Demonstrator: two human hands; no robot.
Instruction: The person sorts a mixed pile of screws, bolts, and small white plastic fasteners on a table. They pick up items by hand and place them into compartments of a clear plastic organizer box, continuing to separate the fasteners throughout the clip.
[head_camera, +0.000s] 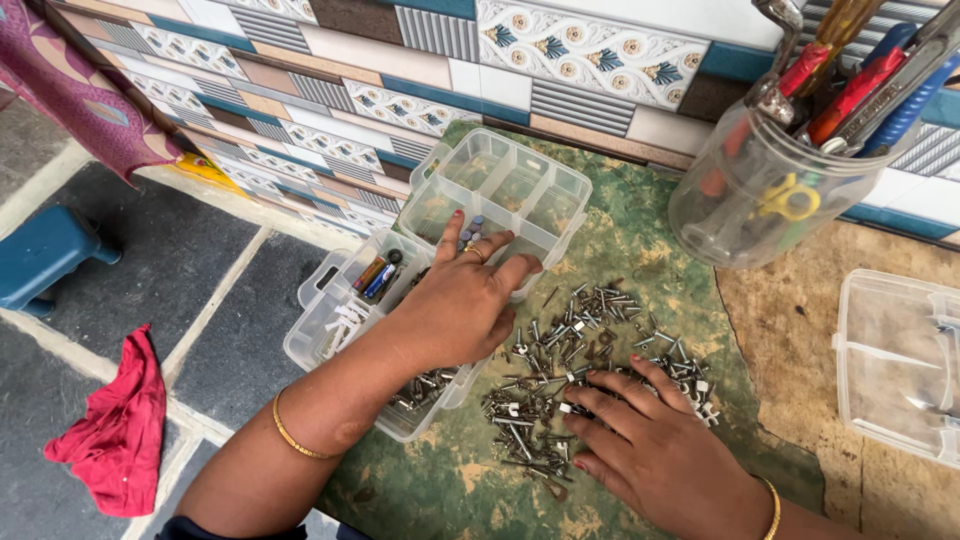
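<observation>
**Meanwhile, two hands sort a heap of small metal hardware**

Spread across the worn green tabletop (640, 260) lies a loose pile of small silver screws and bolts (580, 350), roughly in the middle of the view. The right hand (655, 450) rests palm down on the near edge of that pile, its fingers (610, 400) splayed flat over the pieces; its grip is open and it has hold of nothing that can be seen.

The left hand (465, 305) reaches over a clear plastic compartment box (345, 320) that stands just left of the pile, at the tabletop's edge. Its fingers are loosely curled and point toward the box's hinged clear lid (510, 190), which is thrown open behind it. Whether anything is pinched beneath the fingertips cannot be told. A thin gold bangle (295, 440) circles the left wrist.

Inside the box, one compartment holds small cylindrical parts in blue and orange, another white pieces, and the nearest one more metal screws.

At upper right stands a clear round plastic jar (750, 195) filled with red- and blue-handled tools (860, 80). A second clear plastic box (895, 360) sits at the right edge. Down on the dark tiled floor lies a crumpled red cloth (110, 430).
</observation>
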